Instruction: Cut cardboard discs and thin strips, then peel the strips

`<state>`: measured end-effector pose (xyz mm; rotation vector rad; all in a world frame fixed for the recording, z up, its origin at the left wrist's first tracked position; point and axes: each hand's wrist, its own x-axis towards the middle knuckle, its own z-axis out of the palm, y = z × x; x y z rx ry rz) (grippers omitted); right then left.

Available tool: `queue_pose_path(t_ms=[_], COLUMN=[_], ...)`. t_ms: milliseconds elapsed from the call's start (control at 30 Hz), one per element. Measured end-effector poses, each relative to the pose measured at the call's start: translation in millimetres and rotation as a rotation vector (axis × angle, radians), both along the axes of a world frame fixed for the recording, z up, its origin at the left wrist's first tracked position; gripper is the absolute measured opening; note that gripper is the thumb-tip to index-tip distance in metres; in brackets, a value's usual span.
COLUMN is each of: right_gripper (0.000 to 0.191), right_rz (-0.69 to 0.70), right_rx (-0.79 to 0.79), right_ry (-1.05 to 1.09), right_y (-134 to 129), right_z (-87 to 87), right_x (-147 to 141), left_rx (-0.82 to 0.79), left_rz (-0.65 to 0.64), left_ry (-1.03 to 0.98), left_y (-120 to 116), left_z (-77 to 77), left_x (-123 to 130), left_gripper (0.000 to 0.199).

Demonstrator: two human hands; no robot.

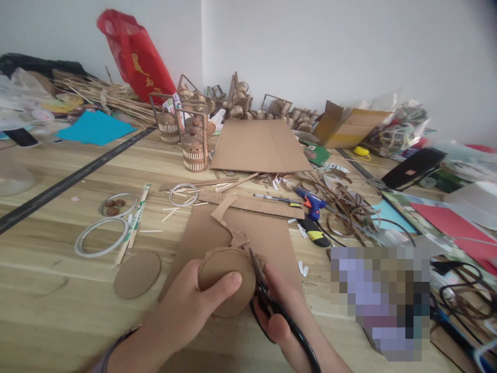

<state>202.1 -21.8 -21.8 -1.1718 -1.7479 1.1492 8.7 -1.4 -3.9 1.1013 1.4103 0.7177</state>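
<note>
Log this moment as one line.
left hand: gripping round cardboard | right hand: holding scissors at its edge | nearby: loose disc, glue gun

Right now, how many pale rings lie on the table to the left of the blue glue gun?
3: the middle ring around small brown balls, the front ring closest to the camera, and the right ring. Others may be stacked underneath.

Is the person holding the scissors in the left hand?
No, the right hand holds the scissors, while the left hand grips a round piece of cardboard.
</note>
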Motion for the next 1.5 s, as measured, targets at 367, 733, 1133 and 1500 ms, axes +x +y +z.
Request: queue_pose_path(t_ms=[367,733,1133,1500], right_gripper=[0.089,0.074,0.072,0.076], right_rz=[0.058,0.035,0.014,-0.006], right_rx=[0.034,-0.021,-0.015,-0.022], right_ry=[0.089,0.026,0.040,0.041], right_y=[5.2,-0.1,-3.7,-3.0], right_z=[-1.4,5.1,3.0,7.9], right_x=[0.5,-0.9,-0.6,-6.4], left_rx=[-0.003,0.056,0.057,0.046], left_rz=[-0.063,-0.099,0.029,0.028], left_ry=[-0.012,-0.026,-0.061,-0.303], left_y=[0.5,1.0,-1.8,12.6], left_z=[5.4,10.6,29.3,20.0], left_x=[-1.1,-0.8,6.9,-0.1], left_gripper=[0.053,0.041,0.028,0.045])
